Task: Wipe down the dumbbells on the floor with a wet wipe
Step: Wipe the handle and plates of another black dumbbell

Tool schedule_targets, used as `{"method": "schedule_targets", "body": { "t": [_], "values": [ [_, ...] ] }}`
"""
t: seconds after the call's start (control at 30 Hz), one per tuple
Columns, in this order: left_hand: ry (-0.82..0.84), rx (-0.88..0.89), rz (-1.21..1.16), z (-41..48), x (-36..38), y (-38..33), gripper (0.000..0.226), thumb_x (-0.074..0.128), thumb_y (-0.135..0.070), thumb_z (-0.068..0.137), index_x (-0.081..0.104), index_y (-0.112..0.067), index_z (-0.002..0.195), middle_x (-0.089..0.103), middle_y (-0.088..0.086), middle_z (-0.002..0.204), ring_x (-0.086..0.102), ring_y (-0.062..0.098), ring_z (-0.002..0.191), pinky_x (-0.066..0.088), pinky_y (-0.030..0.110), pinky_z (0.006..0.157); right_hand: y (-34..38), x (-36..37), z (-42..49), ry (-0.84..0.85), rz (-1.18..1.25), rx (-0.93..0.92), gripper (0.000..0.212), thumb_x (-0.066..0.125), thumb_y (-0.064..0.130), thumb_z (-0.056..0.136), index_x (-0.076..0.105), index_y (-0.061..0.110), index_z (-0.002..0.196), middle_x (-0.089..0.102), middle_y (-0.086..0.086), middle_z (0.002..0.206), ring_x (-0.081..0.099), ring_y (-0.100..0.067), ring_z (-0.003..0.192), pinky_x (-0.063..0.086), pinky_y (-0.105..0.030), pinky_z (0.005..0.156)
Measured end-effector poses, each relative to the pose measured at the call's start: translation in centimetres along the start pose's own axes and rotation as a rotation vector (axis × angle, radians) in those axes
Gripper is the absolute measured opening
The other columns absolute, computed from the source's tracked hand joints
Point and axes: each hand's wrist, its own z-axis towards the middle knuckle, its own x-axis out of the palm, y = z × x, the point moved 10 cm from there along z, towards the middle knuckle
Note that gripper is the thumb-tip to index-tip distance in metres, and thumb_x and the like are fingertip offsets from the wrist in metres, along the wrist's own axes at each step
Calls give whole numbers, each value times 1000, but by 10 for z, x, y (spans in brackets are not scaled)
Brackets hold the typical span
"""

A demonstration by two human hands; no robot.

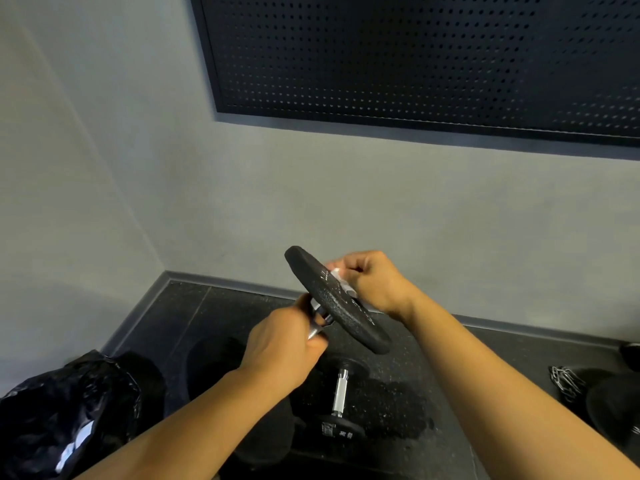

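Note:
I hold a dumbbell (337, 301) up in the air, its black round plate tilted toward me. My left hand (285, 339) grips the chrome handle below the plate. My right hand (372, 280) pinches a white wet wipe (337, 273) against the far face of the plate. A second dumbbell (339, 398) with a chrome handle lies on the dark floor beneath my hands. Another black plate (211, 358) shows partly behind my left forearm.
A black rubbish bag (65, 414) with white scraps inside stands at the lower left. A metal chain (566, 384) and dark objects lie at the right edge. A grey wall corner and a black pegboard (415, 57) rise ahead.

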Motion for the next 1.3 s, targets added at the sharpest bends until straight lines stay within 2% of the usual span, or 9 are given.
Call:
{"method": "schedule_targets", "body": {
  "t": [0.13, 0.23, 0.37, 0.6, 0.7, 0.87, 1.03, 1.2, 1.3],
  "values": [
    [-44, -54, -44, 4, -4, 8, 26, 57, -23, 87, 38, -29, 71, 52, -7, 65, 50, 8, 57, 37, 22, 50, -48, -11, -16, -14, 237, 123, 19, 53, 1, 94, 71, 5, 92, 71, -15, 92, 64, -22, 78, 54, -33, 75],
    [-76, -78, -58, 7, -4, 11, 27, 57, -21, 86, 38, -27, 68, 50, -6, 63, 47, 8, 55, 32, 22, 48, -69, -4, -28, -66, 577, 238, 26, 47, -7, 93, 71, 3, 87, 69, -10, 72, 59, -17, 59, 50, -24, 54],
    [-157, -102, -47, 13, -9, 16, 13, 56, -21, 88, 46, -19, 80, 51, -6, 66, 50, 11, 58, 33, 21, 48, -83, 1, -50, -234, 747, 339, 27, 39, -3, 97, 64, -4, 88, 58, -13, 67, 42, -13, 49, 39, -17, 40],
    [-212, -126, -18, 21, -13, 18, 11, 54, -21, 90, 43, -21, 90, 48, -7, 65, 48, 10, 57, 32, 21, 48, -46, -7, -91, -520, 715, 98, 30, 46, 0, 97, 72, 13, 90, 67, -2, 69, 47, -5, 49, 43, -16, 47],
    [-207, -140, -6, 22, -12, 21, 11, 53, -22, 90, 46, -19, 97, 54, -2, 75, 53, 16, 65, 38, 25, 55, -25, -8, -104, -575, 667, -20, 26, 49, 3, 96, 72, 12, 103, 68, -8, 82, 49, -2, 49, 45, -16, 49],
    [-179, -173, -9, 19, -4, 30, 15, 55, -25, 90, 49, -19, 102, 62, 2, 89, 57, 18, 74, 43, 28, 62, -9, -2, -106, -610, 527, -157, 27, 53, 6, 94, 71, 25, 99, 63, -12, 91, 55, -11, 70, 49, -23, 65],
    [-140, -157, -42, 14, 1, 33, 8, 53, -21, 89, 46, -20, 93, 55, -3, 76, 54, 16, 66, 40, 26, 57, -54, 1, -82, -516, 566, 65, 28, 45, -2, 94, 70, 10, 88, 64, -19, 84, 51, -16, 63, 44, -27, 55],
    [-91, -148, -103, 15, 7, 36, 19, 53, -17, 86, 41, -23, 73, 48, -5, 62, 46, 11, 52, 36, 24, 50, -63, 4, -54, -297, 660, 139, 22, 53, 2, 94, 72, 12, 92, 70, -6, 96, 62, -14, 76, 53, -25, 65],
    [-84, -147, -103, 16, 9, 37, 18, 54, -17, 86, 42, -23, 73, 50, -4, 63, 47, 12, 53, 37, 25, 52, -66, 1, -40, -211, 602, 196, 13, 60, 7, 92, 72, 6, 92, 71, -3, 83, 61, -12, 68, 51, -22, 53]
  ]
}}
